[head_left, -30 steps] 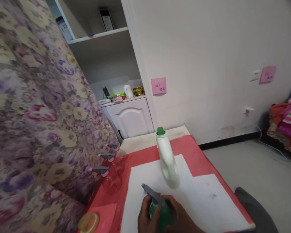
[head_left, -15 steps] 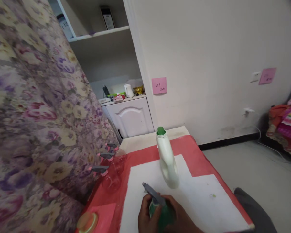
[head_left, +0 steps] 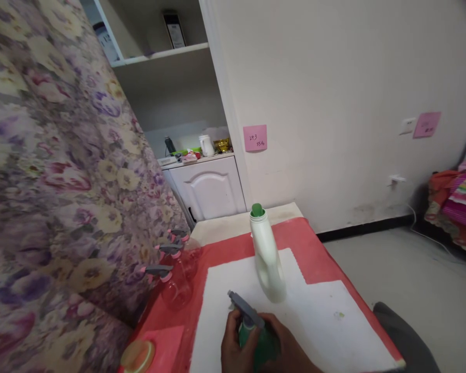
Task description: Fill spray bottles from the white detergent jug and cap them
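A green spray bottle (head_left: pixel 258 346) with a grey trigger head (head_left: pixel 244 305) stands at the near edge of a white sheet (head_left: pixel 326 321). My left hand (head_left: pixel 232 349) wraps its left side and my right hand (head_left: pixel 293 355) wraps its right side, both closed round it. The trigger nozzle points away to the left. Just beyond the hands stands a white handled bottle with a green cap (head_left: pixel 269 264), upright and untouched. The lower part of the green bottle is hidden by my fingers.
The sheet lies on a red table cover (head_left: pixel 314 243). Three clear spray bottles with pink collars (head_left: pixel 176 282) stand at the left edge against a floral fabric (head_left: pixel 62 181). A round lid (head_left: pixel 137 356) lies near left. A dark grey object (head_left: pixel 407 342) sits bottom right. A white cabinet (head_left: pixel 209 189) stands behind.
The view has shifted slightly. Both hands stay wrapped round the green spray bottle in the same place; nothing else has moved.
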### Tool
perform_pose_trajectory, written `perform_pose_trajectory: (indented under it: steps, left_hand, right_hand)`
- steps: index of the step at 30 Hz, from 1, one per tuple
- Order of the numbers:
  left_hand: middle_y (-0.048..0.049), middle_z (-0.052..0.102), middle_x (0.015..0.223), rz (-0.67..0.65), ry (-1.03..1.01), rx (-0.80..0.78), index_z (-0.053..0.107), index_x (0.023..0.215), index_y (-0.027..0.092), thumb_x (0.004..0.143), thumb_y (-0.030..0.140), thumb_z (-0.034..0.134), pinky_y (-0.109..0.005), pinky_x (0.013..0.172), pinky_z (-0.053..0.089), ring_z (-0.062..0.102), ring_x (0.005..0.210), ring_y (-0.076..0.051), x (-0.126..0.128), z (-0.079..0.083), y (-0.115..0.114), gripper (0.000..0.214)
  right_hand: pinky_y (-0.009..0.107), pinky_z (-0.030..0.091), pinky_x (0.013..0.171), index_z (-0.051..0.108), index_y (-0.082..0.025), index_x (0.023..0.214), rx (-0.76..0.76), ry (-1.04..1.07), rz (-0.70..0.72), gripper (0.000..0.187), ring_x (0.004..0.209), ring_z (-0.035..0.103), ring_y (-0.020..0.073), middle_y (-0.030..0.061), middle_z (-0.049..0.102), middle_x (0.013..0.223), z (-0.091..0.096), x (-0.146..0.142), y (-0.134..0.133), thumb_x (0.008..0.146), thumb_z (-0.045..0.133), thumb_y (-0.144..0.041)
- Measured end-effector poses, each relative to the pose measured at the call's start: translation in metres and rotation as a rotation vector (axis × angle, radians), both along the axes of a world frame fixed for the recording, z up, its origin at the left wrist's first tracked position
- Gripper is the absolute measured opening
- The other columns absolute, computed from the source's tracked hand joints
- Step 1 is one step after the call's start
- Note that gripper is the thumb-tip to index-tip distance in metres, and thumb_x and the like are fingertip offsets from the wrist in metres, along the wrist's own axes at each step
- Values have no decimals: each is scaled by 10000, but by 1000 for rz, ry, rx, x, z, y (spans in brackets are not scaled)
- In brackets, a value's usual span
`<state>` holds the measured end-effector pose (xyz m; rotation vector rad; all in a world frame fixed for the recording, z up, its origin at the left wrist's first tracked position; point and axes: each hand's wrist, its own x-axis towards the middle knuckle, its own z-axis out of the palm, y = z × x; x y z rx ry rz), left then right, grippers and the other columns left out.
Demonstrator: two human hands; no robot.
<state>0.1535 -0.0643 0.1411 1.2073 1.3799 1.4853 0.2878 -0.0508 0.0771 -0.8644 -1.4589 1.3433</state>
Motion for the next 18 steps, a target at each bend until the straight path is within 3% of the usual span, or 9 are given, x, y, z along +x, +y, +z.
perform_pose_trajectory:
  steps: [4, 9, 18]
  left_hand:
    - [-75, 753, 1061, -67, 3, 19, 680, 1028, 225, 677, 520, 731, -356, 886, 531, 687, 988, -283, -2, 2, -1, 462]
    - [-61, 755, 974, -17, -36, 19, 680, 930, 215, 647, 467, 782, -337, 856, 533, 690, 927, -265, -1, 11, -3, 392]
    - [-99, 734, 1079, -14, -222, 37, 660, 1060, 193, 695, 457, 770, -313, 779, 569, 698, 963, -250, -4, 59, -7, 464]
  right_hand:
    - [405, 428, 1023, 539, -253, 1269, 7, 38, 11, 857, 1191, 575, 302, 58, 633, 1295, 1, 0, 0, 484, 821, -59]
    - [416, 442, 1001, 535, -244, 1256, 9, 5, 6, 838, 1158, 587, 310, 64, 645, 1253, 2, 0, -1, 480, 795, -65]
    - [453, 440, 1003, 528, -243, 1267, 4, -73, -27, 875, 1174, 566, 343, 85, 628, 1267, -9, -2, 1, 463, 874, -263]
